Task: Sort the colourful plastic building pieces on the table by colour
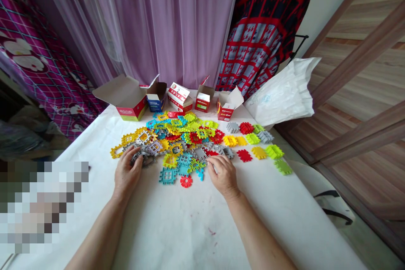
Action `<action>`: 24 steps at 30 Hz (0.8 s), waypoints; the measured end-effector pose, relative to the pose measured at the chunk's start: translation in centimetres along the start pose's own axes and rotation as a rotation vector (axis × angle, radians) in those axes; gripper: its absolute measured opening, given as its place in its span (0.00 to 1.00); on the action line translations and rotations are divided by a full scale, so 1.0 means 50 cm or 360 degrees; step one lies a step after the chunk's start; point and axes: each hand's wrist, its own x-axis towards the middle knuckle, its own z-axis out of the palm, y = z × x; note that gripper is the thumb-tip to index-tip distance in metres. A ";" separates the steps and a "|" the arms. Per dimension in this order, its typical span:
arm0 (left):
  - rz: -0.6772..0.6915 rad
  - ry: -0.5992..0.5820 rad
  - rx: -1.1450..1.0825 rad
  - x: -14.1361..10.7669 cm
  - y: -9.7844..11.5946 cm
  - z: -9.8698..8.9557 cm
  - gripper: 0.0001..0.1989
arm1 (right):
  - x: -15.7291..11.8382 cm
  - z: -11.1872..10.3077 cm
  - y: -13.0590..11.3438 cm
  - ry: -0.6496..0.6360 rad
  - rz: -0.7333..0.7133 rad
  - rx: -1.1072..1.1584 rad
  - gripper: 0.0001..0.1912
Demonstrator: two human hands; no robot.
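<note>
A heap of interlocking plastic building tiles with notched edges lies mid-table in yellow, blue, green, grey and red. My left hand touches the heap's left edge, fingers loosely bent and thumb apart, beside dark grey tiles. At the heap's right side rests my right hand, its fingers curved and the thumb apart near grey tiles. Neither hand visibly lifts a tile; parts under the fingers are hidden. Between the hands lie a blue window-shaped tile and a red round notched piece.
Several opened small boxes stand along the back. To the right sit separate tile groups, including a red one and a green one. A white bag stands at the back right corner of the white-covered table.
</note>
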 end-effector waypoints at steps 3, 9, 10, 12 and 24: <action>-0.0007 0.0003 -0.0016 0.000 0.000 0.000 0.19 | 0.005 0.007 -0.026 -0.0084 -0.0004 -0.0009 0.14; -0.0028 0.0024 -0.0079 0.003 -0.010 0.002 0.19 | 0.074 0.058 -0.127 -0.0335 -0.0094 0.0067 0.12; -0.0036 0.0027 -0.0083 0.004 -0.011 0.002 0.20 | 0.090 0.068 -0.144 -0.0371 -0.0075 0.0057 0.13; -0.0056 0.0035 -0.0078 0.006 -0.012 0.002 0.20 | 0.120 0.085 -0.170 -0.0447 -0.0039 0.0019 0.15; -0.0047 0.0038 -0.0079 0.007 -0.013 0.009 0.21 | 0.171 0.115 -0.197 -0.0507 0.0085 0.0268 0.06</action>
